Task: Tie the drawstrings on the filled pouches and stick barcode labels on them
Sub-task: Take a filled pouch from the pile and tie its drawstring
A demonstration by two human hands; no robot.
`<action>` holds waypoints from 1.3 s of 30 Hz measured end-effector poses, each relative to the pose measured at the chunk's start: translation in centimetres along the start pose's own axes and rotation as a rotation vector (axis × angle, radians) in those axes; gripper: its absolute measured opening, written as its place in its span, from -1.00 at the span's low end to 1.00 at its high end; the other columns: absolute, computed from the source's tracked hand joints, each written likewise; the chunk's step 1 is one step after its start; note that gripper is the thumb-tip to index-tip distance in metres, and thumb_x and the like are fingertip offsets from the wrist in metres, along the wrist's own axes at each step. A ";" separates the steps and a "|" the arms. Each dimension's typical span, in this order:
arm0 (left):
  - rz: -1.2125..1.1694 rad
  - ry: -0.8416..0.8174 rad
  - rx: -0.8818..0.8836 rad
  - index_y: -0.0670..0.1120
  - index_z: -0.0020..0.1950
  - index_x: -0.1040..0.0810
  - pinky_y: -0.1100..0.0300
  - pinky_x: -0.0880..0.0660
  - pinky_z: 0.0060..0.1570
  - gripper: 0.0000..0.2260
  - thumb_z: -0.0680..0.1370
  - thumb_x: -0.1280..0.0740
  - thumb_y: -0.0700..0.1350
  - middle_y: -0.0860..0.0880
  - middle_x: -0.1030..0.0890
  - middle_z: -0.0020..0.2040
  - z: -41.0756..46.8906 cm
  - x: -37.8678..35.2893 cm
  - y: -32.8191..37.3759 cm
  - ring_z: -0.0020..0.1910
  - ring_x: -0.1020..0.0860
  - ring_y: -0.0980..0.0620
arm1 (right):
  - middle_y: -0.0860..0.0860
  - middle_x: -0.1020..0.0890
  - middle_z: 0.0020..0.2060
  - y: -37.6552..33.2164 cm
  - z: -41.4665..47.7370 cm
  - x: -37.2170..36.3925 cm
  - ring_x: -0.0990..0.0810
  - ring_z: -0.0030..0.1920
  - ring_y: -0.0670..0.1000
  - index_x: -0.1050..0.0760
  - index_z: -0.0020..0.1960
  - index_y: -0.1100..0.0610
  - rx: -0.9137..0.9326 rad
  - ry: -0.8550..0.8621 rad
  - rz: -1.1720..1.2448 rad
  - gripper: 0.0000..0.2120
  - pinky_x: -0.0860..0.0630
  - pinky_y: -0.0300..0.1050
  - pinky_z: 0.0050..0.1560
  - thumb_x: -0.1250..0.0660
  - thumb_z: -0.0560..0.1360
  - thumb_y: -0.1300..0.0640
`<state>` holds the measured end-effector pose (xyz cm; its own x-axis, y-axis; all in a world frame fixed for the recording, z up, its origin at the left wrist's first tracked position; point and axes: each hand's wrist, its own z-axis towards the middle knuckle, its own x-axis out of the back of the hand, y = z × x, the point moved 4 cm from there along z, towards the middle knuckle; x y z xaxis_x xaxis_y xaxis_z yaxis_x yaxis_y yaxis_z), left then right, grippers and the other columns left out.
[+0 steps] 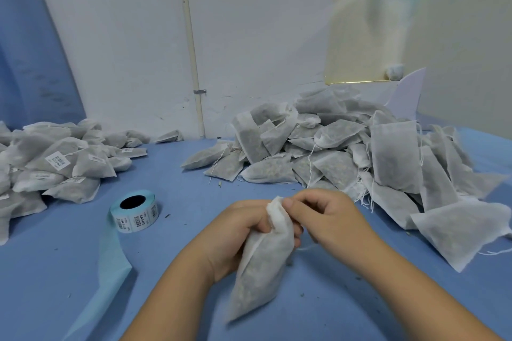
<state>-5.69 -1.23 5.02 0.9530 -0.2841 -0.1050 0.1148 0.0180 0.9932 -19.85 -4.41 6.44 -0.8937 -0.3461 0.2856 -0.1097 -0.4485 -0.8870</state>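
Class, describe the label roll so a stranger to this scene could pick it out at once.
On the blue table, look between the labelled pouch pile at the left and the left hand. There lies the label roll: the only round thing, with a dark core and a pale blue strip trailing toward the viewer.

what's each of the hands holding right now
Left hand: closed, gripping the pouch just below its gathered top.
Right hand: closed, pinching the top of the same pouch.
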 end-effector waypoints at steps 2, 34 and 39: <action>0.040 0.019 -0.011 -0.20 -0.07 -0.71 0.13 -0.58 -0.01 -0.62 0.21 -0.24 -0.23 -0.20 -0.70 -0.04 -0.1 0.3 0.2 0.02 -0.67 -0.12 | 0.11 -0.60 -0.41 -0.2 0.1 0.4 -0.49 -0.35 -0.09 -0.63 -0.26 0.15 0.010 0.027 -0.062 -0.78 -0.43 -0.13 -0.29 -0.35 0.53 0.11; 1.480 0.407 -0.108 0.02 0.30 -0.45 0.14 -0.41 -0.04 -0.64 0.55 -0.17 -0.26 0.01 -0.52 0.17 -0.6 -3.1 1.3 0.12 -0.50 -0.04 | -0.13 -0.31 -0.60 0.3 0.0 1.5 -0.28 -0.54 -0.11 -0.60 -0.28 -0.06 0.064 0.023 -0.481 -0.85 -0.26 -0.31 -0.45 -0.42 0.46 -0.04; 1.228 0.457 -0.125 0.03 0.11 -0.51 0.15 -0.42 -0.15 -0.81 0.58 -0.14 -0.10 0.08 -0.59 -0.02 -0.8 -3.2 0.3 -0.02 -0.52 0.01 | -0.14 -0.36 -0.58 0.1 0.3 2.3 -0.34 -0.49 -0.12 -0.56 -0.29 -0.09 0.074 0.059 -0.571 -0.83 -0.29 -0.30 -0.41 -0.40 0.47 -0.02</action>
<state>-8.50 0.41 5.60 0.4602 0.3281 0.8250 -0.8868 0.1256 0.4447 -21.79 -5.46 7.11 -0.7247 0.0136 0.6890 -0.5533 -0.6074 -0.5700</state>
